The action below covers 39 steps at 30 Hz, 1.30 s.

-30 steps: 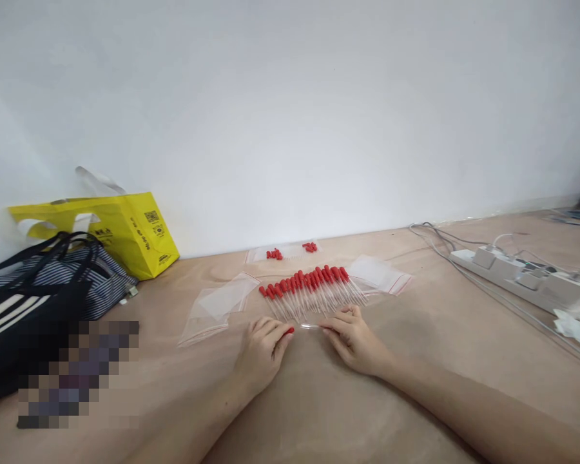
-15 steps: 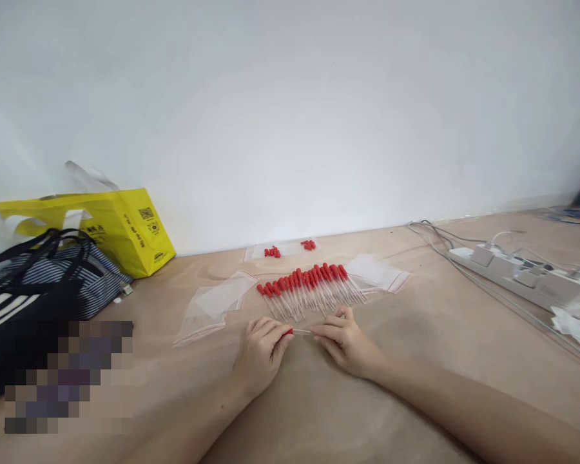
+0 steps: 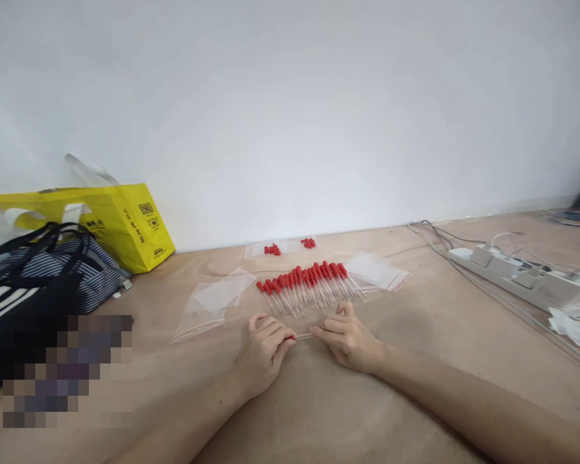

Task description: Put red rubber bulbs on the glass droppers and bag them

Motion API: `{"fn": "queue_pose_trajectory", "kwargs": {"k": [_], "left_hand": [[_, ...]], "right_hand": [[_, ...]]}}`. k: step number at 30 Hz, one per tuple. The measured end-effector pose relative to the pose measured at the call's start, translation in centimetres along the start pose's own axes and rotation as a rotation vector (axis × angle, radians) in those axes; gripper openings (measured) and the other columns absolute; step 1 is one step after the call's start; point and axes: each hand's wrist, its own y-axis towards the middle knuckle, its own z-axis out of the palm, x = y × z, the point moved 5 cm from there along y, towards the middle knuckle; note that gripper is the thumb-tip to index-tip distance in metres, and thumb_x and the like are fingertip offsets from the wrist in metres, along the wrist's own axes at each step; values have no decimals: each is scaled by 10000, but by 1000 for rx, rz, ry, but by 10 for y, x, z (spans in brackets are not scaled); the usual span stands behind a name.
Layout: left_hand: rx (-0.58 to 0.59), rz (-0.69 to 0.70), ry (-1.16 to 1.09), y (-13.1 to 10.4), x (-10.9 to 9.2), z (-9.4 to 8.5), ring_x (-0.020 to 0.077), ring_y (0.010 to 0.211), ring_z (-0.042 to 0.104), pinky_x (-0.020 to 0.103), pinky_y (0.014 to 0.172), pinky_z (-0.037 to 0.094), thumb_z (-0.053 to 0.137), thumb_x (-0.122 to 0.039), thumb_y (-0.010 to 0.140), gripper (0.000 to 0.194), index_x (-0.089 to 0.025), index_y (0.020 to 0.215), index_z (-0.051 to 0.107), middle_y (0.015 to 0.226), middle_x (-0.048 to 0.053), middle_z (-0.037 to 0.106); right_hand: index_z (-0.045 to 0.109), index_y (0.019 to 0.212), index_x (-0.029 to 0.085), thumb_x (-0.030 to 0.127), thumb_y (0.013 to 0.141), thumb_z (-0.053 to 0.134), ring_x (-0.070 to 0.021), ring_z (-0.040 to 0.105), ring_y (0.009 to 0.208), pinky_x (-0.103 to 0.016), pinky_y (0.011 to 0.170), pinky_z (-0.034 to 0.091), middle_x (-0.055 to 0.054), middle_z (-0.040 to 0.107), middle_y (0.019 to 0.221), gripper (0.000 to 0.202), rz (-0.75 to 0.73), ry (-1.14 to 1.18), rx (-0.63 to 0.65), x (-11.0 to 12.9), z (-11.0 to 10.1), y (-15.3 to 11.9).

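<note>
Between my hands a dropper, a thin clear tube (image 3: 303, 336) with a red rubber bulb (image 3: 292, 338), lies level just above or on the table. My left hand (image 3: 267, 354) pinches the bulb end, hiding most of the red part. At the tube's other end, my right hand (image 3: 352, 341) is closed on it between thumb and fingers. Just beyond both hands lies a row of several red-bulbed droppers (image 3: 314, 278), bulbs pointing away from me. Farther back are two small heaps of loose red bulbs (image 3: 272, 249), with thin clear tubes near them.
Clear zip bags (image 3: 200, 312) lie left of the row, and another zip bag (image 3: 374, 270) is to the right. A yellow bag (image 3: 147, 238) and a striped bag (image 3: 104, 277) stand left. A white power strip (image 3: 522, 274) with cables lies right. The wall closes off the back.
My hands have barely moved and still grip the same dropper. The left hand's index finger has lifted slightly; the whole view has shifted a little.
</note>
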Motion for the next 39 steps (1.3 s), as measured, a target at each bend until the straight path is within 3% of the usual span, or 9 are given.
{"fn": "queue_pose_trajectory", "kwargs": {"k": [5,14,23,31,39], "left_hand": [[35,6,-34,-1,-2,-1,146,724,535,398,867,197,364,-232,860,200,-212,783,547,712,-13,613],[17,22,-22,0,-6,-2,146,702,532,412,870,205,380,-228,840,194,-200,740,543,683,-10,605],[33,22,-31,0,-6,2,149,703,536,419,894,212,387,-264,847,220,-204,731,564,685,-1,618],[-13,-47,-25,-1,11,-6,169,766,553,429,909,193,499,-379,793,176,-239,843,594,769,-6,645],[11,-36,-53,-2,4,-5,162,748,538,439,903,190,453,-317,824,172,-242,793,605,732,-8,647]], "right_hand": [[562,878,146,47,773,308,-108,434,583,-320,685,197,3,522,606,292,-60,-75,-41,5,-1,1],[563,736,148,53,704,344,-111,399,566,-292,623,196,-5,487,594,241,67,27,22,6,4,6],[567,777,157,89,764,361,-112,421,596,-289,646,202,-12,534,637,217,153,127,90,7,12,7],[558,854,170,147,841,359,-116,478,658,-296,701,218,-20,592,718,201,248,186,102,-7,6,4],[553,848,173,143,841,360,-114,504,665,-292,700,222,-20,603,722,196,232,216,98,-3,8,2]]}}
